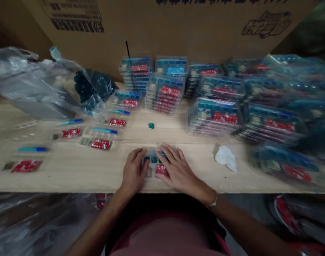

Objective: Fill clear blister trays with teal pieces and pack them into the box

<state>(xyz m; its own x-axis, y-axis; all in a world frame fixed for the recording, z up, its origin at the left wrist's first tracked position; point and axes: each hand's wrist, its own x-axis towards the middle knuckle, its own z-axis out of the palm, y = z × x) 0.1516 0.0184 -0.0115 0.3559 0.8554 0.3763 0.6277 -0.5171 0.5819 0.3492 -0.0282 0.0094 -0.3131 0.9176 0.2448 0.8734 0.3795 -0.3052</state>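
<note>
At the table's front edge lies a clear plastic blister pack (152,172) with dark teal pieces along its top, a red white-patterned packet and a small pale piece. My left hand (134,172) is at the pack's left side, its fingers curled along the edge and its thumb by the teal pieces. Across the right part of the pack rests my right hand (178,170), fingers stretched out and lying flat, covering the upper right corner and part of the red packet. A loose teal piece (151,125) lies on the wood beyond my hands.
Stacks of filled packs (213,117) stand at the back and right, blurred at far right. Several open trays with blue pens and red packets (101,144) lie left. Behind them are plastic bags (39,89). A crumpled tissue (225,157) lies right; a cardboard box (162,32) stands behind.
</note>
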